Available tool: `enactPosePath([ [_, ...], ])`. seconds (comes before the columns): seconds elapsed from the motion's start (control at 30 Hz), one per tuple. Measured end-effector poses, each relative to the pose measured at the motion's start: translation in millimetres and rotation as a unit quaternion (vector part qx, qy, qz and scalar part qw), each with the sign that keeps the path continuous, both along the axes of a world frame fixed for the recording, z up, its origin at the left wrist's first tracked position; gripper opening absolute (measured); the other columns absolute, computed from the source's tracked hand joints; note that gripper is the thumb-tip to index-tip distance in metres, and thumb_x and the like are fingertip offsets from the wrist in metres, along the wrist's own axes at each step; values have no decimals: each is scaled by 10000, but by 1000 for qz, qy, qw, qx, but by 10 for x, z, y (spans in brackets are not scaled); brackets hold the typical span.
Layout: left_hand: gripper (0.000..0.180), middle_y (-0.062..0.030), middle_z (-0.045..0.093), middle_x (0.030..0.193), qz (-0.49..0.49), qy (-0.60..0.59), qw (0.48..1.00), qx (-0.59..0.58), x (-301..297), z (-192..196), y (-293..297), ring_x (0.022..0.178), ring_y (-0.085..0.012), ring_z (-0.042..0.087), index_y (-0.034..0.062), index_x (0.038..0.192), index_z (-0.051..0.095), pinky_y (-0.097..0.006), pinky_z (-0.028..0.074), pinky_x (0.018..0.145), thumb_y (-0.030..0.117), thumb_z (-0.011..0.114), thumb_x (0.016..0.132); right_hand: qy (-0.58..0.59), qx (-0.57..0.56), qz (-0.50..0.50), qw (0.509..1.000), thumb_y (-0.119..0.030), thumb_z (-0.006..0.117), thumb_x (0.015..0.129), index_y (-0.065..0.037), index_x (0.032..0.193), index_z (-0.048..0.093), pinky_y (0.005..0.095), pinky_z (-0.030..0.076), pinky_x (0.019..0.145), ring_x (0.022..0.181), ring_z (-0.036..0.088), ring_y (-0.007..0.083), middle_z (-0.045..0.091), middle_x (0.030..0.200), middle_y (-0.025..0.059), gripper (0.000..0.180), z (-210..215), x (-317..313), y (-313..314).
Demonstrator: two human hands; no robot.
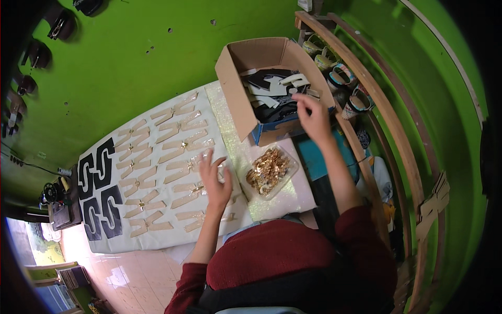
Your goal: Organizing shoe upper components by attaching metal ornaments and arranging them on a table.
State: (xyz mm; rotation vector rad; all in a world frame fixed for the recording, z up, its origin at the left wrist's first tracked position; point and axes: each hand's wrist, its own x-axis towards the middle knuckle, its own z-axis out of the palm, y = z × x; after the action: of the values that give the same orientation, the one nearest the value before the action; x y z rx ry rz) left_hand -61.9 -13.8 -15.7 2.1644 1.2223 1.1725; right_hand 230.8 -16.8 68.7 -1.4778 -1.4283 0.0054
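Observation:
My left hand (215, 180) hovers over beige X-shaped shoe straps (184, 145) laid in rows on a white-covered table (157, 102). Its fingers are spread and nothing shows in them. Several of the straps carry a gold ornament at the crossing. At the near side of an open cardboard box (239, 97), my right hand (315, 119) is raised with its fingers curled together; whatever they may hold is too small to make out. Black and white cut pieces (269, 86) fill the box. Between the hands, a clear plastic tray (285, 180) contains a heap of gold ornaments (269, 168).
Black cut-out pieces (102, 196) lie at the table's left end. A wooden rack (387, 99) with patterned shoes (357, 102) runs along the right. Beyond the table's left end stands a dark machine (52, 193). More dark shoes (37, 54) hang on the green wall.

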Motion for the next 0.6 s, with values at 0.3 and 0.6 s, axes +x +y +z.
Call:
enactPosePath([
  [0.3,409,-46,369,1365,-87,135,986,54,1417,352,249,1328,-314,189,122,1230,464,-549,93,1032,257,518,848,-322,-382,-130,856,-56,571,724,-8,879,641,416,477,722,810,607,355,626,845,208,176,-482,1240,732],
  [0.6,378,-32,412,1310,-13,142,990,26,1374,236,255,1310,-257,247,135,1183,479,-607,111,996,258,541,831,-79,-162,-101,978,-243,647,678,-41,826,675,343,497,674,737,644,305,647,759,169,252,-238,1091,822],
])
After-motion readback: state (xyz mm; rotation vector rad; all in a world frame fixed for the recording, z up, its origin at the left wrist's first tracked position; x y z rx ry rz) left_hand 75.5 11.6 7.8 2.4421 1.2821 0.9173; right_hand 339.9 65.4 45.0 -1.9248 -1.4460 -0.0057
